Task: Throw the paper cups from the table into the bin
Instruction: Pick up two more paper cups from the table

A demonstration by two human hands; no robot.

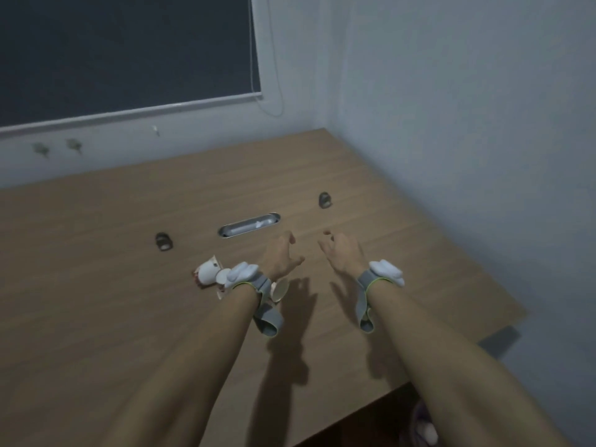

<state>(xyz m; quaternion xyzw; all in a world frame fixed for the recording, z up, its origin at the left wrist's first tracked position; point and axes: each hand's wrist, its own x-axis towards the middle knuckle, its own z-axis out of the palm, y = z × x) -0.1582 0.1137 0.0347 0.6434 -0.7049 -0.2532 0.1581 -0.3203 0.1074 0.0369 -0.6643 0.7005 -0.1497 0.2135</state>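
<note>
Crumpled white paper cups with red print [208, 274] lie on the wooden table [96, 301], just left of my left wrist. Another cup [280, 290] lies on its side under that wrist, mouth towards me, partly hidden by the grey wrist strap. My left hand [281, 258] hovers over the table with its fingers spread and holds nothing. My right hand [342, 254] floats beside it, also open and empty. A purple-rimmed bin [424, 427] shows below the table's near right edge, mostly hidden by my right arm.
An oval metal cable slot [249, 224] is set in the table beyond my hands. Two small dark fittings [163, 241] [325, 200] sit either side of it. Walls close off the back and right; a dark window blind hangs at the back.
</note>
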